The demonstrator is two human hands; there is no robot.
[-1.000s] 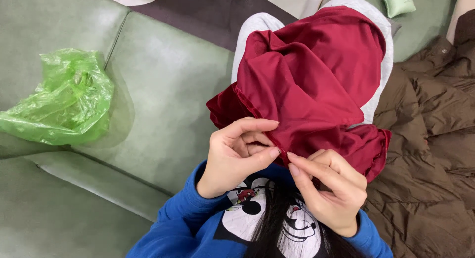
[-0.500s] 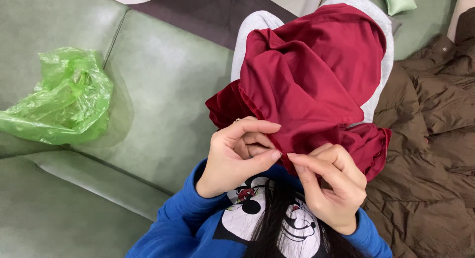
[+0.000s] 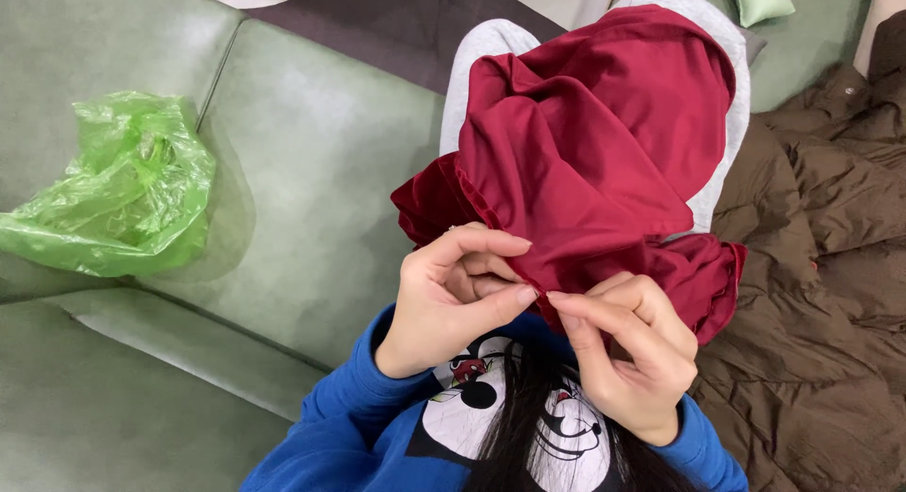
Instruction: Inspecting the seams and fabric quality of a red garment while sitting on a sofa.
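Pinching the near edge of the dark red garment (image 3: 585,162) between thumb and fingers of both the left hand (image 3: 453,299) and the right hand (image 3: 628,355), fingertips almost touching, as half a second ago. Beyond the pinch, draped over grey-trousered legs (image 3: 722,171). Left of it, a green plastic bag (image 3: 118,195) on the green sofa (image 3: 311,190); right, a brown quilted jacket (image 3: 821,294), unmoved.

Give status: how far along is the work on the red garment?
Early stage. Done: dark red garment is out and draped over the person's lap. In hand: left hand and right hand both pinch its near edge, fingertips almost meeting. Left: the garment is bunched and unfolded; the crumpled green plastic bag lies apart on the green sofa, untouched.
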